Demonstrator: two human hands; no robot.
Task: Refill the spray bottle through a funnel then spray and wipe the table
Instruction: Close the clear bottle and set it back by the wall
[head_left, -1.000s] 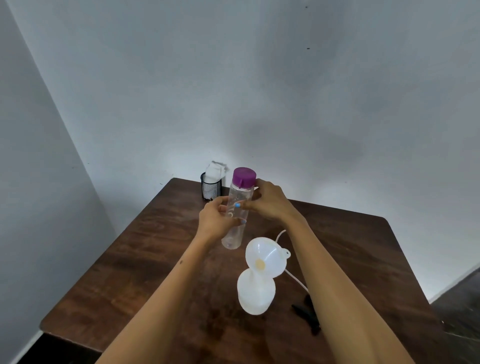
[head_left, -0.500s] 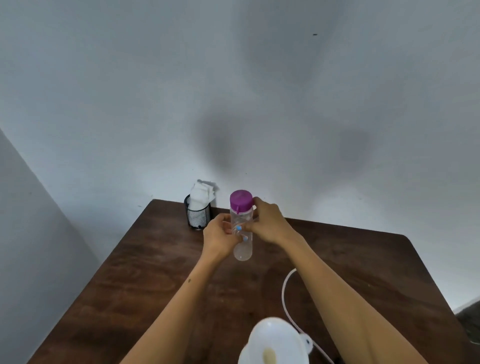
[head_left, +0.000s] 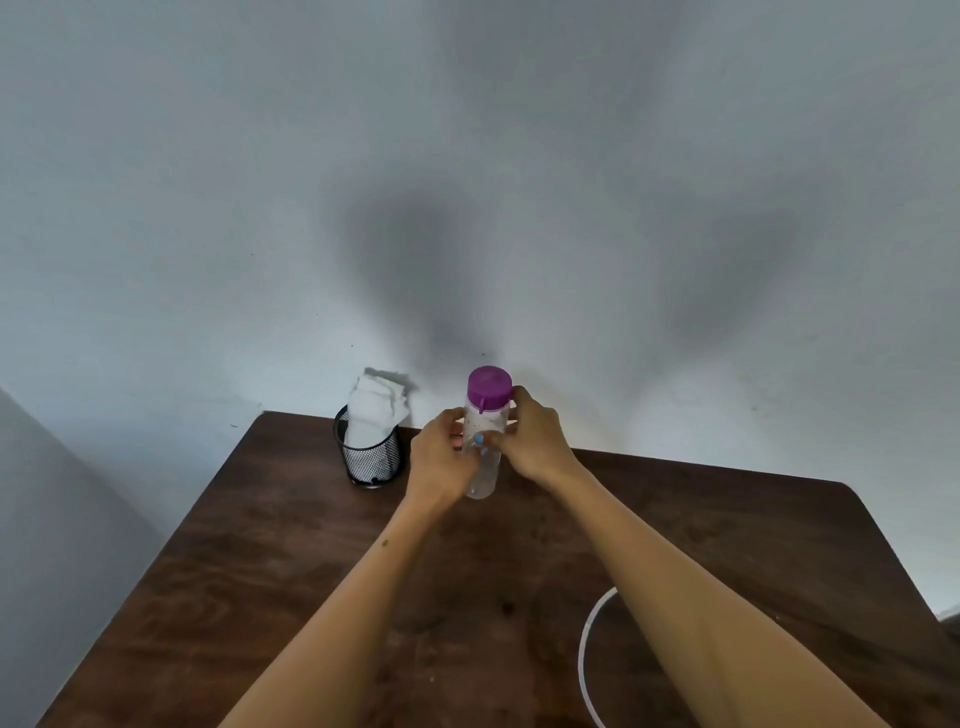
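Note:
A clear water bottle (head_left: 482, 475) with a purple cap (head_left: 489, 385) is held upright above the far part of the dark wooden table (head_left: 270, 561). My left hand (head_left: 441, 457) grips its body from the left, and my right hand (head_left: 535, 441) grips it from the right just below the cap. The cap is on. A thin white tube (head_left: 584, 654) curves across the table near the bottom right, under my right forearm. The spray bottle and funnel are out of the frame.
A black mesh cup (head_left: 370, 457) holding folded white cloths (head_left: 375, 410) stands at the table's far left, against the grey wall. The table's right edge runs down past the rounded far right corner (head_left: 852, 488).
The view has tilted upward, so the white spray bottle with the funnel has dropped out of the frame. Both hands still hold the purple-capped bottle, now more upright.

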